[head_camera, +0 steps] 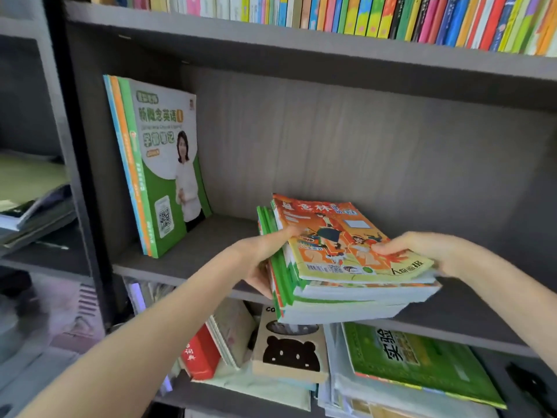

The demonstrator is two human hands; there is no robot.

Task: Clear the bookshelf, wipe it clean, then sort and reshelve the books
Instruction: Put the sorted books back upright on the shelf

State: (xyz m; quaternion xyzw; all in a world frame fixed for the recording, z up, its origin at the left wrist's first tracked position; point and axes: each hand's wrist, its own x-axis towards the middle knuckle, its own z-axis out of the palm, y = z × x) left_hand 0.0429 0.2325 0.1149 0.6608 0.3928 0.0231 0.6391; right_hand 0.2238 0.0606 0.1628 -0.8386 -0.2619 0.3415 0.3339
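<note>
Free room — middle shelf (199, 242) open from centre to 3 o'clock, back to the back panel (376, 140) | 9 o'clock: leaning books (162, 164) wall the left side | 5 o'clock: book stack (346, 267) across front edge

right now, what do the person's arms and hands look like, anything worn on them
Both arms are bare: no sleeve shows on the left forearm or the right forearm. The left hand and right hand wear no gloves, and no watch, bracelet or ring shows on the sides in view.
</note>
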